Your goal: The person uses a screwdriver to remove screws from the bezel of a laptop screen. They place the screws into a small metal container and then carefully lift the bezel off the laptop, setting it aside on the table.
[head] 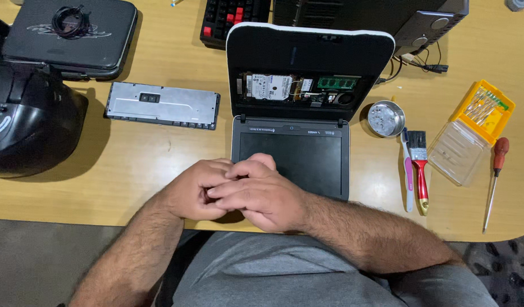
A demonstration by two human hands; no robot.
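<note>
Both hands meet just in front of the opened laptop (290, 142), at its near edge. The right hand (262, 196) lies over the left hand (196, 190), fingers curled and interlaced; whether they pinch anything I cannot tell. Left of the laptop lies a detached keyboard panel (162, 105); right of it, a small metal dish (386, 118), brush (419, 165) and screwdriver (495, 182), with bare desk (137, 165) between.

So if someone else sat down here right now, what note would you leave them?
Left hand and right hand are clasped together over the near edge of the small laptop, holding nothing that shows.
The laptop lies folded open on the wooden desk, bottom cover off: hard drive and memory stick are exposed.
The removed keyboard lies face down to the left.
Right side: metal dish, brush, red-handled screwdriver, open bit case.
Both parts are still fitted.
</note>
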